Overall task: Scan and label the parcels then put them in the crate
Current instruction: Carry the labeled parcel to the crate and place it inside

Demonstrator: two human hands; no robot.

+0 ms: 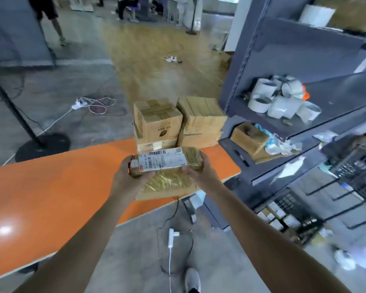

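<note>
A: Parcel (169, 166)?
B: Held up in both hands, over the far right end of the orange tabletop (51, 191). Brown, wrapped in glossy tape, with a white label (159, 158) across the top and its barcodes upward.

A: Hands?
B: Left hand (131, 172) curled round the left end, fingers right by the label's edge. Right hand (199, 170) clasping the right end, fingers wrapped over the far corner. Both arms bare and stretched forward.

A: Under the parcel?
B: More taped brown card, down to the tabletop's edge. Part of the same parcel or another one, cannot tell.

A: Behind?
B: Stacked cardboard boxes (159, 121) on the floor, just past the tabletop.

A: To the right?
B: Grey shelf (294, 58), with white tape rolls (281, 100) heaped on one level. Lower down and blurred, what looks like a dark crate (287, 203) with small boxes inside, well apart from the parcel.

A: On the floor?
B: White plug (171, 235) on a cable, near a grey shoe (192, 280).
</note>
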